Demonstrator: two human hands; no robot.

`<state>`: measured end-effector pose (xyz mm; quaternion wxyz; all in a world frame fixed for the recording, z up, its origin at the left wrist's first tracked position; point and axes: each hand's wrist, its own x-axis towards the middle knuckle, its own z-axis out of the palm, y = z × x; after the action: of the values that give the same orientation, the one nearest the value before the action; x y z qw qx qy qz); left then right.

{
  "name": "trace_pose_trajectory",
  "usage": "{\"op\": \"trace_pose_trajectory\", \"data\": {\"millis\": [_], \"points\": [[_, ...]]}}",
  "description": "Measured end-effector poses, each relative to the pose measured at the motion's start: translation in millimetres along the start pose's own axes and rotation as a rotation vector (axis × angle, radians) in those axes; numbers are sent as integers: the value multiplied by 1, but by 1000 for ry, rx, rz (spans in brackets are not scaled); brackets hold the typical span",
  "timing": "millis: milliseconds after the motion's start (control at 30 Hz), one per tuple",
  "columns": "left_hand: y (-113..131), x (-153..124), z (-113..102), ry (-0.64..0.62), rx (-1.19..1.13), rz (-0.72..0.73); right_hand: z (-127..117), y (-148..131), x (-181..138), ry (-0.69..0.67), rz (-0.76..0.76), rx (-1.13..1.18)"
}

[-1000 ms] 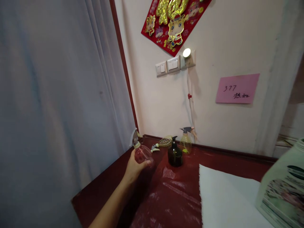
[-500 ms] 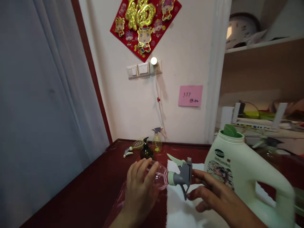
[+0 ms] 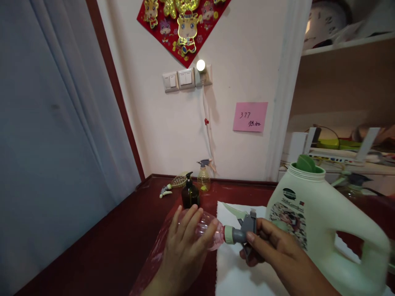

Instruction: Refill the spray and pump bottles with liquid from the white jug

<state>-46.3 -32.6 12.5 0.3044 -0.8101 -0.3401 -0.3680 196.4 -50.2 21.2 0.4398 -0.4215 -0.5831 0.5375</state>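
Observation:
A transparent pink spray bottle (image 3: 216, 234) lies sideways between my hands, its grey trigger head (image 3: 247, 230) pointing right. My left hand (image 3: 187, 242) is wrapped over the bottle's body from above, fingers somewhat spread on the plastic. My right hand (image 3: 271, 242) grips the grey head, thumb on the near side and fingers behind it. A pale green collar (image 3: 228, 234) joins the head to the bottle. The pale green trigger lever (image 3: 234, 210) sticks out to the upper left of the head. My left thumb side is nearest the bottle's shoulder.
Right of my hands stands a large pale green jug (image 3: 321, 213) with a handle. White paper (image 3: 234, 271) lies on the dark red table (image 3: 92, 246). Behind are a dark pump bottle (image 3: 189, 195), a yellowish spray bottle (image 3: 203, 179) and another bottle lying down (image 3: 179, 181).
My right hand has closed from loosely open fingers onto the grey trigger head. The bottle has shifted slightly right and down in view. My left hand stays on the bottle.

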Motion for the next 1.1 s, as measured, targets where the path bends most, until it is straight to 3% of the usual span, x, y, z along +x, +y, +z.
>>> {"op": "trace_pose_trajectory", "data": {"millis": [233,467,700,900,1000,1100], "points": [[2,0,2,-52,0,16,-1,-2,-2,45,-35,-129],[2,-3,7,-96,-69,9,-4,-7,-5,29,-176,-376],[-2,-8,10,-172,-135,-93,-12,-9,0,60,-352,-455],[-4,-9,10,-173,-84,-96,-7,-4,4,221,-9,-256],[-3,-8,10,-161,-72,-85,1,-5,6,87,188,-17],[-2,-8,11,-175,-74,-77,9,-3,9,-41,234,125]]}}
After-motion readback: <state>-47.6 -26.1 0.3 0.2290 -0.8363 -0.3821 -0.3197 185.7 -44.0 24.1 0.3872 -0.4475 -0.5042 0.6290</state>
